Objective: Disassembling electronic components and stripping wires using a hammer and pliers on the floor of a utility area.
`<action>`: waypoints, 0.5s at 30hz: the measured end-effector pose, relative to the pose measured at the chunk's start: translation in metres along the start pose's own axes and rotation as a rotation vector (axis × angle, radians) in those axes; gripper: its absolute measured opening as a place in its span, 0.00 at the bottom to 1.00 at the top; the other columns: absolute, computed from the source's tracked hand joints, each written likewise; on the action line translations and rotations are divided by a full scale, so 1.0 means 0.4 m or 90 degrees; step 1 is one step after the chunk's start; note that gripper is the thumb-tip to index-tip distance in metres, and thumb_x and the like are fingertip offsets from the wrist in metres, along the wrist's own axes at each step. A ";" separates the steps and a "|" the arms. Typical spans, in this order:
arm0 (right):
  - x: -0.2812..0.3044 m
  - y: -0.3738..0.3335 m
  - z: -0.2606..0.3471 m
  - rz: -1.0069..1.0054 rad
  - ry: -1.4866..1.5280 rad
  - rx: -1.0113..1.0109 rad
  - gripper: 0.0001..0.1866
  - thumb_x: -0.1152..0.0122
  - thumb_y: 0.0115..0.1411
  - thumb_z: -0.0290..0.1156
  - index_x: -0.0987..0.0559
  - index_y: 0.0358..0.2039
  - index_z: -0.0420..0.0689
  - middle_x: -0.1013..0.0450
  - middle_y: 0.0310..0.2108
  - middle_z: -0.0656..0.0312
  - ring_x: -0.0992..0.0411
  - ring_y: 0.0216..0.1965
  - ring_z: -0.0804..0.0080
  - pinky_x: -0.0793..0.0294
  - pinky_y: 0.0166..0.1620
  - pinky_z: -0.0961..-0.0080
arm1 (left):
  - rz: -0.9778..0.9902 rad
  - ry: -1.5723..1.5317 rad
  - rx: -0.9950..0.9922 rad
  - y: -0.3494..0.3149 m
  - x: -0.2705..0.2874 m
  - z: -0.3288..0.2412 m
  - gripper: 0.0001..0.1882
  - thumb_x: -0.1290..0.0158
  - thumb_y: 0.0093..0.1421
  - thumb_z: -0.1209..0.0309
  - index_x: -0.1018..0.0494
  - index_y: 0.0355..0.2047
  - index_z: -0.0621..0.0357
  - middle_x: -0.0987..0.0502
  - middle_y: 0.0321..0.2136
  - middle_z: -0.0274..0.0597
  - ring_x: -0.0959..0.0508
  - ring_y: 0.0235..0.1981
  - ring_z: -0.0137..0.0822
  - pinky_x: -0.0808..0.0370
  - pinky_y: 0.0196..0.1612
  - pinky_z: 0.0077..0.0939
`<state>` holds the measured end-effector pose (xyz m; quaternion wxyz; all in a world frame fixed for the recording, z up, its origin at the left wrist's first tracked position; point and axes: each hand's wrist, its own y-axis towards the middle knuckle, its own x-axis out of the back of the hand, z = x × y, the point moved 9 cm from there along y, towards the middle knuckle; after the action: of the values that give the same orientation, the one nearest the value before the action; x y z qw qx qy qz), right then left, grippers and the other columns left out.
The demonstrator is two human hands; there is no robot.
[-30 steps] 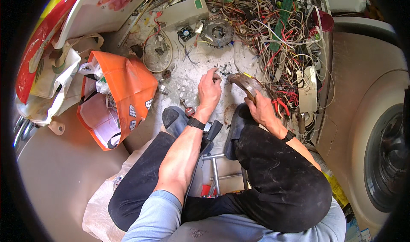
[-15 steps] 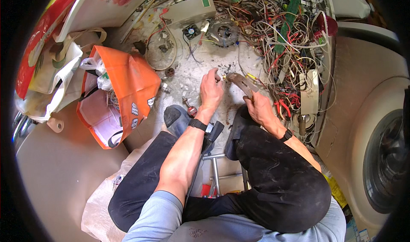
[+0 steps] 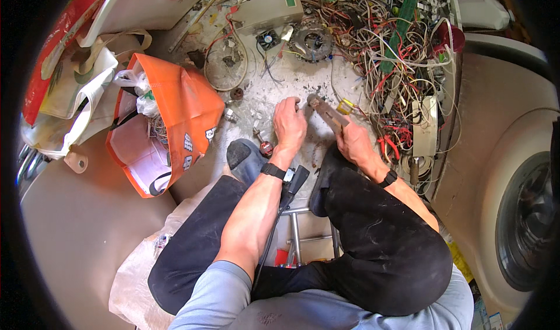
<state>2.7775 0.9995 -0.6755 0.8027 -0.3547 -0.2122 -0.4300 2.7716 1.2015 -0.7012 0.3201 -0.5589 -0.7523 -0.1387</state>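
My left hand (image 3: 289,124) is over the dirty pale work surface (image 3: 256,85), its fingers curled and pressed together. Whatever they pinch is too small or hidden to name. Just to the right, my right hand (image 3: 354,140) grips a worn brown hammer-like metal tool (image 3: 328,112), whose blunt end points up and left toward my left fingertips, a small gap apart. A yellow-handled piece (image 3: 345,106) lies close beyond the tool. Left of my left wrist is a dark red, round-ended item with a metal stem (image 3: 266,148).
An orange bag (image 3: 189,105) stands at the left. Tangled wires (image 3: 402,91) fill the far right, with red-handled pliers (image 3: 389,147) among them. A grey metal box (image 3: 265,12), a small fan (image 3: 268,39) and a round metal part (image 3: 313,43) lie at the back. My knees flank the area.
The tool's head has shifted slightly away from my left fingertips, and the tool is turned a little. My left hand stays nearly in place, and the whole view has moved slightly.
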 end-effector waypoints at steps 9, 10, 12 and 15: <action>-0.041 -0.009 -0.009 0.031 -0.088 0.080 0.12 0.40 0.59 0.22 0.33 0.40 0.43 0.27 0.30 0.42 0.25 0.32 0.35 0.28 0.33 0.47 | -0.011 0.015 0.053 -0.008 0.011 0.056 0.14 0.42 0.55 0.81 0.24 0.42 0.62 0.22 0.37 0.52 0.23 0.42 0.56 0.27 0.47 0.48; -0.043 -0.009 -0.004 0.028 -0.091 0.075 0.12 0.40 0.59 0.22 0.33 0.40 0.43 0.27 0.30 0.42 0.25 0.32 0.35 0.28 0.33 0.47 | -0.010 0.017 0.058 -0.012 0.012 0.061 0.13 0.42 0.55 0.81 0.24 0.42 0.62 0.22 0.37 0.52 0.23 0.42 0.55 0.27 0.47 0.48; -0.046 -0.016 0.010 0.041 -0.066 0.099 0.12 0.40 0.59 0.24 0.33 0.40 0.43 0.27 0.31 0.42 0.25 0.32 0.34 0.28 0.33 0.46 | 0.003 0.033 0.061 -0.018 0.013 0.062 0.13 0.42 0.56 0.79 0.24 0.42 0.62 0.22 0.36 0.52 0.23 0.42 0.55 0.27 0.47 0.48; -0.028 -0.038 -0.010 0.047 -0.026 0.037 0.12 0.38 0.61 0.27 0.30 0.41 0.41 0.26 0.30 0.42 0.25 0.33 0.36 0.27 0.34 0.49 | 0.032 0.068 0.059 -0.012 0.005 0.052 0.14 0.39 0.56 0.76 0.24 0.43 0.62 0.23 0.36 0.52 0.23 0.42 0.56 0.27 0.47 0.47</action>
<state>2.7586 0.9967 -0.6796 0.8235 -0.3476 -0.2280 -0.3862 2.7599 1.2131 -0.7147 0.3886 -0.5540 -0.7256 -0.1250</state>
